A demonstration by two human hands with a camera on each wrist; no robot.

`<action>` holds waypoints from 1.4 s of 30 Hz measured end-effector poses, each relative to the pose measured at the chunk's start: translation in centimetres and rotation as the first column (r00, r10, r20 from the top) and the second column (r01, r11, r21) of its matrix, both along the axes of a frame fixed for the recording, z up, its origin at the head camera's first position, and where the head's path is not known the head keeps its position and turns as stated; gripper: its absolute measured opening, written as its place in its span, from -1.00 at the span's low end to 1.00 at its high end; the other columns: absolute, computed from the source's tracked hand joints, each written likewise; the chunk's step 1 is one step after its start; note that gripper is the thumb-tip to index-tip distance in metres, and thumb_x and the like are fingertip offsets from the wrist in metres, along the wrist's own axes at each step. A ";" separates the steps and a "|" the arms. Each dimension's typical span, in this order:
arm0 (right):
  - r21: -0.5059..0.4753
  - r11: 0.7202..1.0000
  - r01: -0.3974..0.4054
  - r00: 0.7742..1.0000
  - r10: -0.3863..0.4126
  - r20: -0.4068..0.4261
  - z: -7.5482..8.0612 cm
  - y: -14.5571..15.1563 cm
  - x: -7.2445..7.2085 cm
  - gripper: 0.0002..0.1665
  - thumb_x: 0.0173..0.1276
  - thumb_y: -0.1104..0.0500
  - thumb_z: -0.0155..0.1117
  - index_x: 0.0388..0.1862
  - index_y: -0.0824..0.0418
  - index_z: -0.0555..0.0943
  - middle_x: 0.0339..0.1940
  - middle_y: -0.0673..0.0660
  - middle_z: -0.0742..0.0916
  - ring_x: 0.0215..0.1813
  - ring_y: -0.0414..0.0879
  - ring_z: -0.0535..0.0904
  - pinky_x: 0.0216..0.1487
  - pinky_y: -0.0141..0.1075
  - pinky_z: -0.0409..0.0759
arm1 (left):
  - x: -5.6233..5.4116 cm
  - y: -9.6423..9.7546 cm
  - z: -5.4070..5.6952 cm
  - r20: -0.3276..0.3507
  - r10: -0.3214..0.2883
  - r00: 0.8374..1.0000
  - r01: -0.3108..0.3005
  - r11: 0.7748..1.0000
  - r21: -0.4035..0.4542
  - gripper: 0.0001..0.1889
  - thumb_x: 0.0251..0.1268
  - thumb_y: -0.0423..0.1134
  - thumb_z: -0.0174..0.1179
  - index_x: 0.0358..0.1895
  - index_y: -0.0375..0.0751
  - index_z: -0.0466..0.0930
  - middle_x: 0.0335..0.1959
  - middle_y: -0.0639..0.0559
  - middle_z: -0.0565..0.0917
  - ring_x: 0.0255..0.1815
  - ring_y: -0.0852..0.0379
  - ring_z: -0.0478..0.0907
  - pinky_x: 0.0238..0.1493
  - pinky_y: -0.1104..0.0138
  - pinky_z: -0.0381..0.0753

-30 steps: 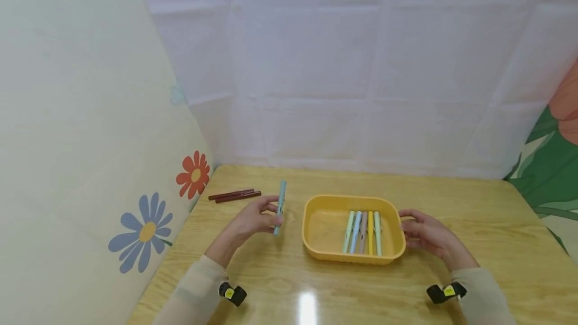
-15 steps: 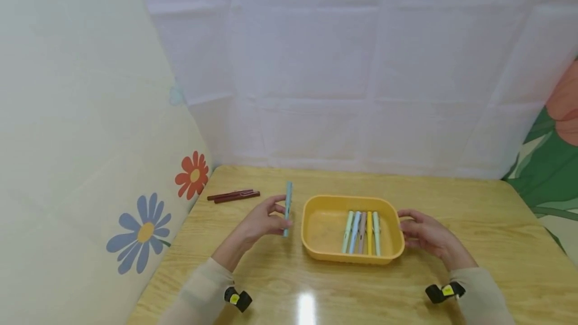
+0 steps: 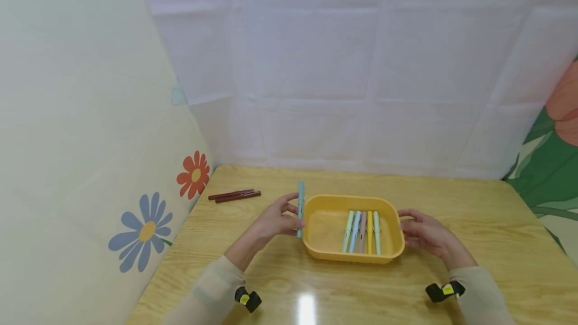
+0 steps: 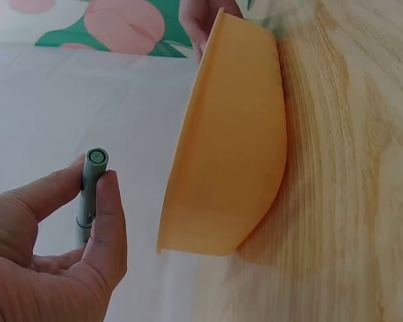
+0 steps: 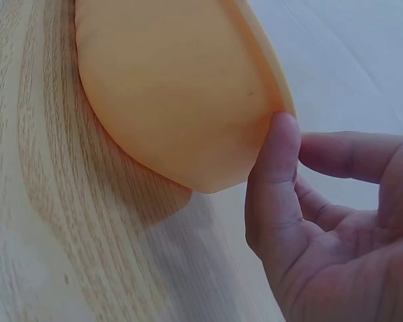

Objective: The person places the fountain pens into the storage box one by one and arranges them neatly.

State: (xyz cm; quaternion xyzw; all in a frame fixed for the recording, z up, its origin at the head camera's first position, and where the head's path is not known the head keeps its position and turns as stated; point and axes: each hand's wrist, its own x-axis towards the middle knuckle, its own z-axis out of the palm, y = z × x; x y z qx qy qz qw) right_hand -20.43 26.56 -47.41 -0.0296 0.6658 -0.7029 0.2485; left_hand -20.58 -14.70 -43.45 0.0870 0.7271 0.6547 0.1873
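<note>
Upright in my left hand [image 3: 282, 219], a teal pen [image 3: 301, 194] is pinched between thumb and fingers. It stands at the left rim of a yellow plastic basket [image 3: 322, 255], overlapping it slightly in the head view. In the left wrist view the pen [image 4: 89, 191] shows its round end, apart from the basket's wall. Several pens [image 3: 362, 232] in pale green, blue, mauve and yellow lie side by side in the basket's right half. My right hand [image 3: 426, 234] holds the basket's right rim, its thumb [image 5: 275, 174] against the outer wall below the lip.
Two dark red pens [image 3: 235, 195] lie together on the wooden table [image 3: 280, 280] at the far left. A white cloth [image 3: 316, 89] hangs behind the table, with a flowered cloth [image 3: 113, 164] along the left side.
My left hand has moved right with the teal pen, from short of the basket to its left rim. The right hand and the basket have stayed in place.
</note>
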 end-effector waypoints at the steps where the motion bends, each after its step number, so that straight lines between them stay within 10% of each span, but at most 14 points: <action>1: 0.001 1.000 0.003 1.000 -0.003 0.002 0.0 0.0 0.0 -0.64 0.54 0.25 0.12 0.26 0.20 0.38 -0.20 0.02 0.71 -0.19 -0.16 0.66 -0.19 -0.30 0.73 | 0.0 0.2 0.0 -0.001 -0.004 1.000 0.004 1.000 0.003 -0.10 0.24 -0.43 0.38 0.59 -0.23 0.06 0.04 -0.24 0.47 -0.21 -0.01 0.69 -0.08 0.09 0.77; 42: 0.008 1.000 0.001 1.000 -0.001 0.007 0.0 0.3 -0.2 -0.60 0.53 0.24 0.15 0.29 0.20 0.37 -0.14 0.01 0.70 -0.17 -0.14 0.66 -0.16 -0.26 0.73 | -1.2 5.4 -0.3 0.031 -0.045 0.998 0.048 0.994 -0.096 -0.11 0.20 -0.54 0.37 0.57 -0.26 0.11 -0.03 -0.20 0.46 -0.31 0.03 0.65 -0.22 0.17 0.79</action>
